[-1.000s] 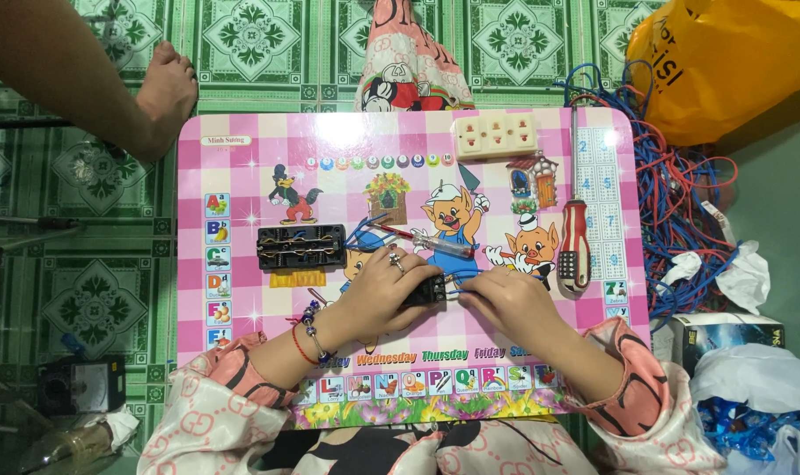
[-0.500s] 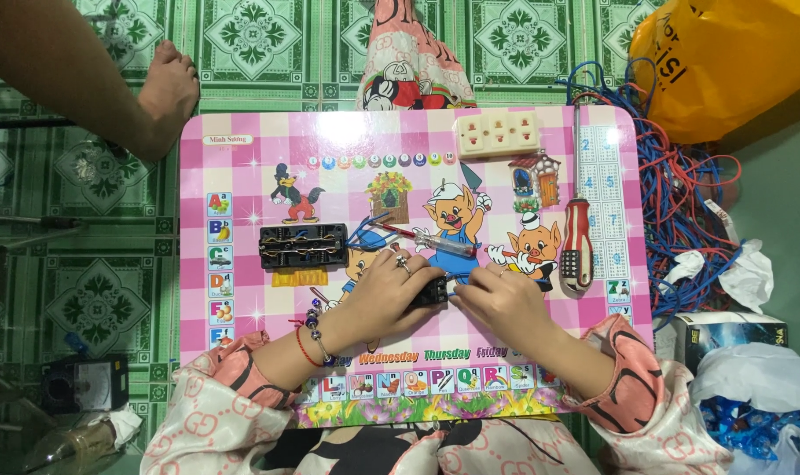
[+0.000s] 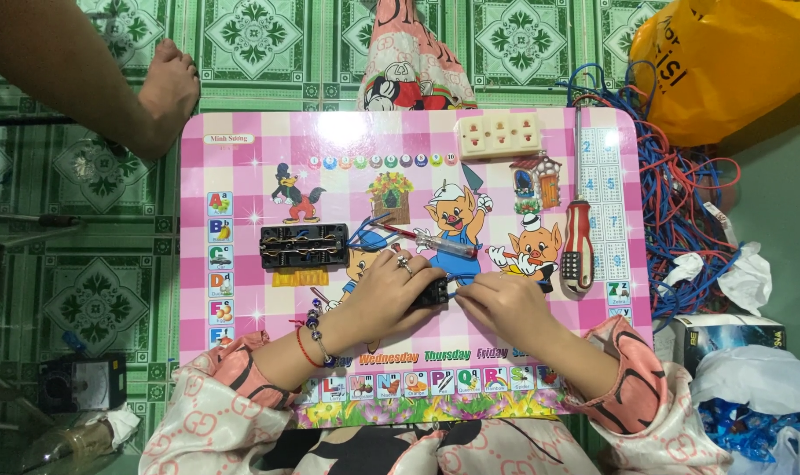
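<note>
Head view: I see my left hand and right hand with fingers curled closed around a small black socket part on the pink cartoon-printed table. The table stands on a green patterned tile floor; a tangle of blue and red wires and a yellow bag lie to the right.
</note>
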